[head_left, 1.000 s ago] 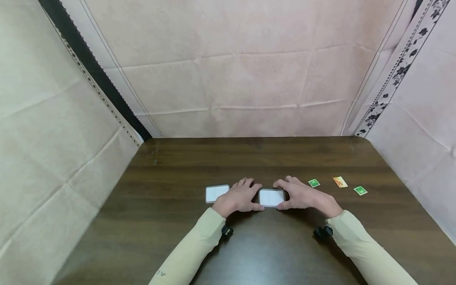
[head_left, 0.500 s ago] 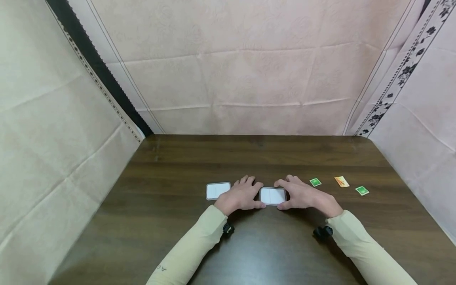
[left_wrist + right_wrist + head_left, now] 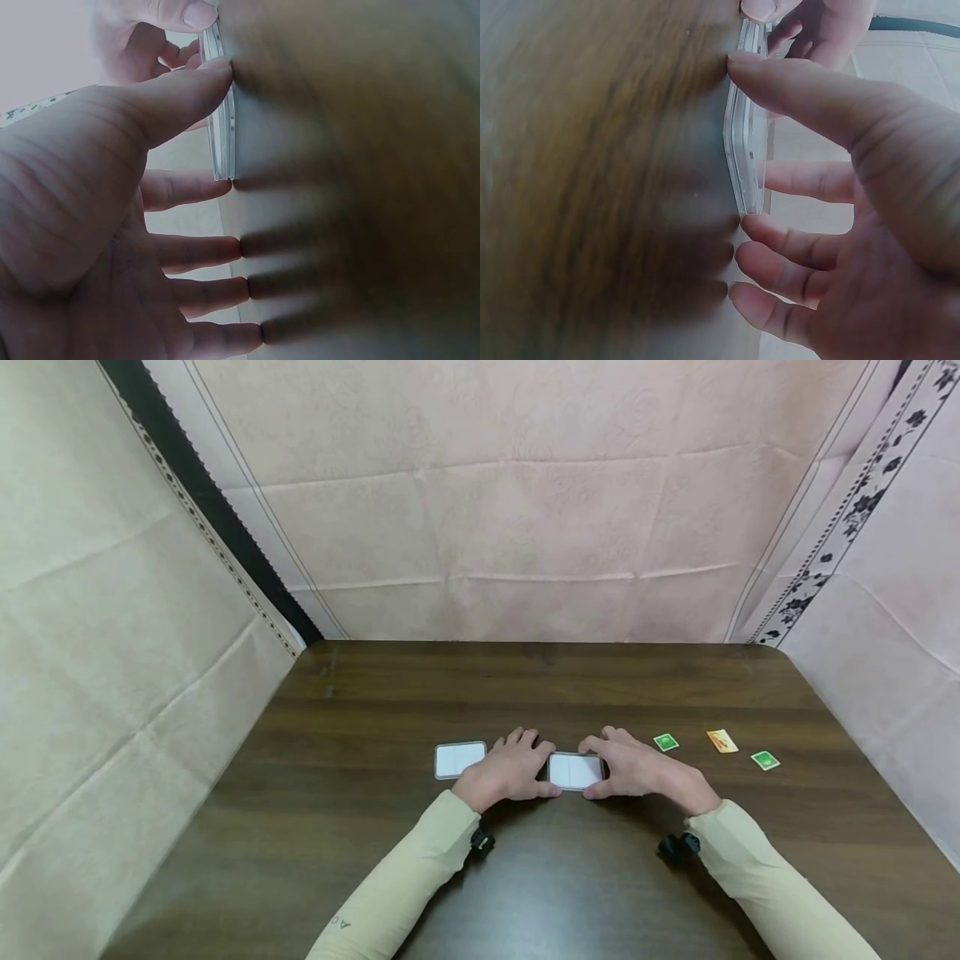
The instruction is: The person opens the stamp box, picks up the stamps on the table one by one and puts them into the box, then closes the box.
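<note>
- Head view: between left hand (image 3: pixel 504 774) and right hand (image 3: pixel 633 768), a clear-edged case (image 3: pixel 574 772) on the wooden table (image 3: pixel 420 693).
- Clamped at its opposite ends by thumb and index finger, both grips alike.
- Partly behind the left hand, a second white case (image 3: pixel 457 760).
- Farther right, two green cards (image 3: pixel 766 761), one orange card (image 3: pixel 722 742).

The left hand (image 3: pixel 505 774) and right hand (image 3: pixel 628 768) hem in the clear case (image 3: pixel 575 772), thumbs at its near edge, forefingers at its far one, leaving only narrow gaps there. Just beside the left hand, a second case (image 3: pixel 457 760) obstructs a low sideways path. Past the right hand, a green card (image 3: pixel 666 742), an orange card (image 3: pixel 722 741) and another green card (image 3: pixel 766 760) lie flat, bare wood between them. Wide room crosses the table (image 3: pixel 420 681) beyond the hands, up to the hanging cloth (image 3: pixel 540 527)
</note>
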{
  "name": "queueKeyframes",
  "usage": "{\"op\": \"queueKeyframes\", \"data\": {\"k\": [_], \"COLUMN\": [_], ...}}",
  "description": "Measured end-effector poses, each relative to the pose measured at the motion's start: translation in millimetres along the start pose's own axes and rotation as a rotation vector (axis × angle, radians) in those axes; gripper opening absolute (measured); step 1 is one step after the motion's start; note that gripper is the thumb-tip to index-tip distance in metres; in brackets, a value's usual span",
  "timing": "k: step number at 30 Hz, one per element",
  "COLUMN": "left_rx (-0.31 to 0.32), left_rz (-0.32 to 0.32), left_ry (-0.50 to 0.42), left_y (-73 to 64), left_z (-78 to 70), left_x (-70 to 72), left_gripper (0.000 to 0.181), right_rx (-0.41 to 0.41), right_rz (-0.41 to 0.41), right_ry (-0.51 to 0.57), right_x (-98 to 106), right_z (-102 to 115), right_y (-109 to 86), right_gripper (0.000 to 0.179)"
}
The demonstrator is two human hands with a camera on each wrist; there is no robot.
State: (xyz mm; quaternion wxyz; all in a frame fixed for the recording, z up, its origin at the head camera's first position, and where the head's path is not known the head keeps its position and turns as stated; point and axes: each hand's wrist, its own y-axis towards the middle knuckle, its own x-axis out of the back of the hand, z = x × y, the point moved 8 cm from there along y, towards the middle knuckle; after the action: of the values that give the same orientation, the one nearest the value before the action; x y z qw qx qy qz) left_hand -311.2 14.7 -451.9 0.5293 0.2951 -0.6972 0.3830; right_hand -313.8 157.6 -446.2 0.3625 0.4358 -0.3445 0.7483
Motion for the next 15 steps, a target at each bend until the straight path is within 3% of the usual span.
{"op": "queueKeyframes", "data": {"k": [15], "left_rx": [-0.002], "left_rz": [0.006], "left_ry": [-0.016], "left_y": [0.5], "left_z": [0.4], "left_x": [1.7], "left_gripper": [0.072], "right_rx": [0.027], "right_rz": [-0.025], "right_ry": [-0.005], "right_x": [0.2], "right_z": [-1.7], "right_y": [1.9], "right_gripper": [0.055]}}
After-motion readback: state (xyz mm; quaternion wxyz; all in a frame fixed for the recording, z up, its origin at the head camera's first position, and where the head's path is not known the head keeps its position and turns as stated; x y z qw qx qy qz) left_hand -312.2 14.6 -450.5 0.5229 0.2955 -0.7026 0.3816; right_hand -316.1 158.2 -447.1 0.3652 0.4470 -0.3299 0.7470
